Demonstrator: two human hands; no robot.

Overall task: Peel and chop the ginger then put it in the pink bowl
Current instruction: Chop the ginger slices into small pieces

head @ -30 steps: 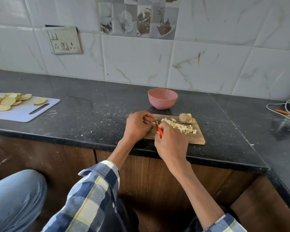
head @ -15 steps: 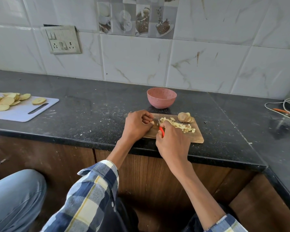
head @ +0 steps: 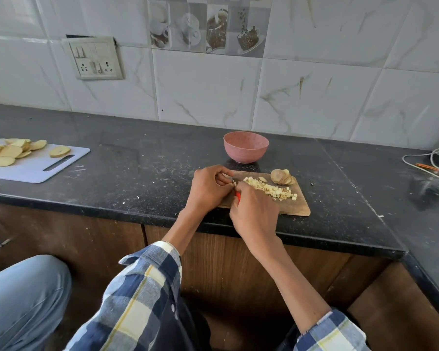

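The right hand [head: 254, 214] is curled around a knife with a red handle [head: 238, 196], of which only a sliver of red and a short stretch of blade show between the two hands. The left hand [head: 208, 188] sits just beside it with fingers bent, pinching a small pale piece of ginger against the rectangular brown wooden cutting board [head: 299, 206]; that piece is mostly hidden by the fingers. To the right of the hands, a loose row of small pale-yellow ginger cubes [head: 271, 189] lies across the board, cut roughly even, with a few strays at the right end. Behind the row, near the far right corner, rests a stack of tan, round ginger slices [head: 281, 176], leaning on one another. The board lies near the front edge of the black speckled stone tabletop [head: 137, 168]. Just behind the board stands the round pink bowl [head: 245, 149], upright, apart from the ginger.
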